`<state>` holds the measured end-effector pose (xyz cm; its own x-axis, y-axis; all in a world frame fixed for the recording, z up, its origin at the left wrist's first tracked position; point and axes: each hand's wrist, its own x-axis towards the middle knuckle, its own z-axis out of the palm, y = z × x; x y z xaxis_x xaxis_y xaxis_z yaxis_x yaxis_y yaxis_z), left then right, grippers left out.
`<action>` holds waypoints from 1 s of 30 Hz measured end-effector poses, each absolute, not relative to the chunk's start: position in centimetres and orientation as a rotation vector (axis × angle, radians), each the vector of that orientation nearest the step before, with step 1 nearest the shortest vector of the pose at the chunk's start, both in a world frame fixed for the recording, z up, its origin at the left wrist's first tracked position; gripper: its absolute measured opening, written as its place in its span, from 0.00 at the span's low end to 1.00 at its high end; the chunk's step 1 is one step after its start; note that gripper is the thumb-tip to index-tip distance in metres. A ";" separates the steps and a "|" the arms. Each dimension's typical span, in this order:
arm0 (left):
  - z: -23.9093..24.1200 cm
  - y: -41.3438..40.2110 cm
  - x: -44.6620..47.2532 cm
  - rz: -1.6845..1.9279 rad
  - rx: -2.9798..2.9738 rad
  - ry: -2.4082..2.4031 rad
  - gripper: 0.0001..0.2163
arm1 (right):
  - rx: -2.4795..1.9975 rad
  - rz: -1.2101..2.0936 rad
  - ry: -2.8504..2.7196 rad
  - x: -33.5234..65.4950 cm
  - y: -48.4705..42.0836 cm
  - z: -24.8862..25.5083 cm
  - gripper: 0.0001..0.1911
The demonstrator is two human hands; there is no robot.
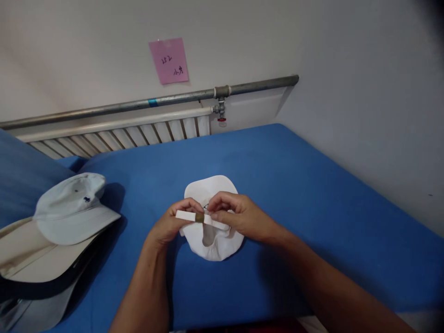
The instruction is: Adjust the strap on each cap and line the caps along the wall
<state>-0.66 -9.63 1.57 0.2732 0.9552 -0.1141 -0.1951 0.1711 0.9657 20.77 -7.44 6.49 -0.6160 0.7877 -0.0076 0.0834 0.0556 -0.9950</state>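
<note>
Forearms: slanting inward
Left hand, right hand: pinching strap
White cap: brim pointing away, long axis running near to far

Blue-covered sfc w/ a stack of caps at L, pale one on top, & a white cap nr the middle, well apart from the stack.

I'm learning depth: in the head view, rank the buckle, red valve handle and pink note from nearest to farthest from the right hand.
From the right hand:
1. Buckle, just left, on the white strap.
2. Red valve handle, ahead, near the wall.
3. Pink note, higher, further left.
</note>
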 end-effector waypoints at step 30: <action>3.1 -10.0 -1.3 0.913 1.160 1.061 0.13 | -0.885 1.700 -1.746 20.9 -6.4 5.3 0.08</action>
